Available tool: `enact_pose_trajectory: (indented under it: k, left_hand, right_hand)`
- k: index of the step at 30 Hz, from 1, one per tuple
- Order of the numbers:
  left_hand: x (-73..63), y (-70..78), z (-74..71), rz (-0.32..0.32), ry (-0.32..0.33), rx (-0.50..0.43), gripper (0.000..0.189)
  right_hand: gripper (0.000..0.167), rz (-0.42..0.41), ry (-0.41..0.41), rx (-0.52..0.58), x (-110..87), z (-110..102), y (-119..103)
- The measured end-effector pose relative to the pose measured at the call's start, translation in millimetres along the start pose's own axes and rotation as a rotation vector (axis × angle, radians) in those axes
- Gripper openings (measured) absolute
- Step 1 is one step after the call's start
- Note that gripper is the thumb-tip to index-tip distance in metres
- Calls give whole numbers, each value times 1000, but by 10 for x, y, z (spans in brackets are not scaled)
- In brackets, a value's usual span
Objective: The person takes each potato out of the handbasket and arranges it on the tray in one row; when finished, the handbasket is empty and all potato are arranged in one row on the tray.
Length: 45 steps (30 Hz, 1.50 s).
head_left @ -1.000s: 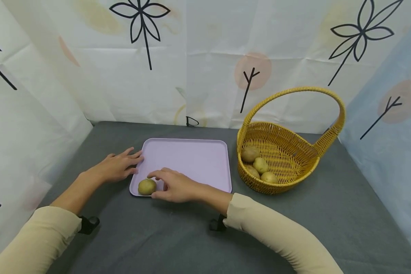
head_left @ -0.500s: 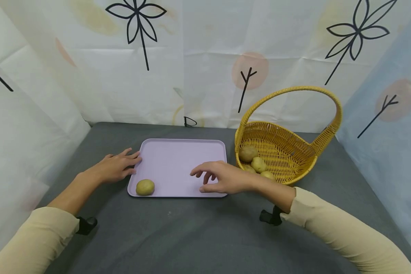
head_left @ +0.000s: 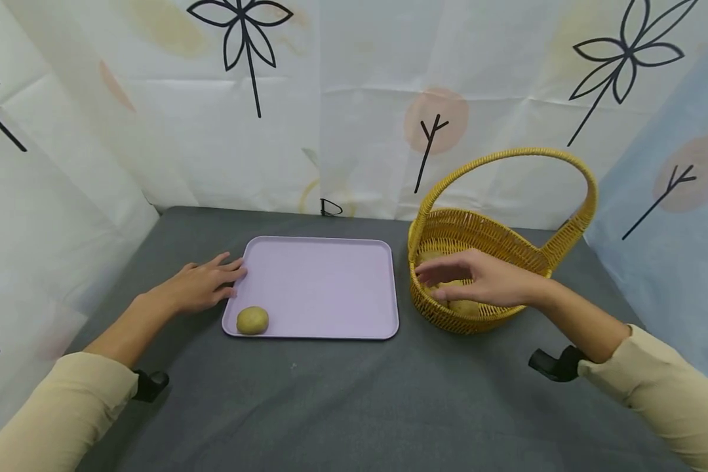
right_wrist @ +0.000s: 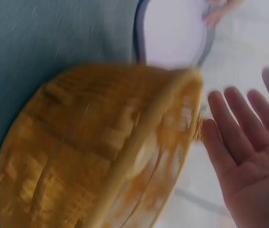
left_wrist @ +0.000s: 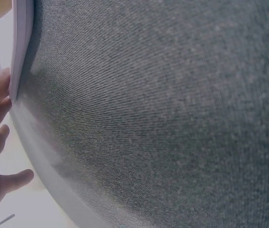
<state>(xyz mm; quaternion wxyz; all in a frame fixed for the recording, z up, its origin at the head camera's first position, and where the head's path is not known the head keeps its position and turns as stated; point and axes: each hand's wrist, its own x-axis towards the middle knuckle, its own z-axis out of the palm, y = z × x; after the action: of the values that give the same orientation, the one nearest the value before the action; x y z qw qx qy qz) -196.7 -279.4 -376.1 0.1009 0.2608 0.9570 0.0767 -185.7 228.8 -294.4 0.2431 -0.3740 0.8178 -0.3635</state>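
Note:
A single potato (head_left: pixel 252 320) lies in the near left corner of the lilac tray (head_left: pixel 324 288). My left hand (head_left: pixel 203 285) rests at the tray's left edge with its fingers extended; the left wrist view shows fingertips (left_wrist: pixel 4 78) against the rim. Over the yellow wicker basket (head_left: pixel 507 262), my right hand (head_left: pixel 486 278) hovers with nothing in it, fingers spread and slightly bent. Several potatoes sit in the basket's left part, partly covered by that hand; one potato (head_left: pixel 463 308) shows below it. In the right wrist view the palm and fingers appear beside the basket's rim.
The basket's tall arched handle (head_left: pixel 525 153) rises above the right hand. A dark grey cloth (head_left: pixel 330 406) covers the table. White printed curtains (head_left: pixel 366 131) stand behind and at both sides.
My right hand has moved from beside the potato on the tray rightward to above the basket. The potato stays in the tray's corner, and the left hand keeps its place at the edge.

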Motion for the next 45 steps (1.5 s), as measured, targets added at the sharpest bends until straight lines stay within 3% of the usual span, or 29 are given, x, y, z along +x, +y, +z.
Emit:
enact_pose_trajectory:
  k: [6,11,29,34,45]
  left_hand:
    - [4,11,-26,-3,-5,3,52]
    - [2,-4,-14,-9,-10,7,53]
    - [-8,14,-6,-11,-7,0,52]
    - [0,7,3,-8,-5,2,52]
    - [19,8,2,-11,-10,-6,53]
  right_hand:
    - [52,157,-135,144,-214,-256,229]
    - [55,248,-187,190,-281,-369,397]
    - [49,524,-343,211,-121,-448,578]
    - [49,555,-373,213,-50,-415,615]
    - [55,510,-422,150,-48,-427,638]
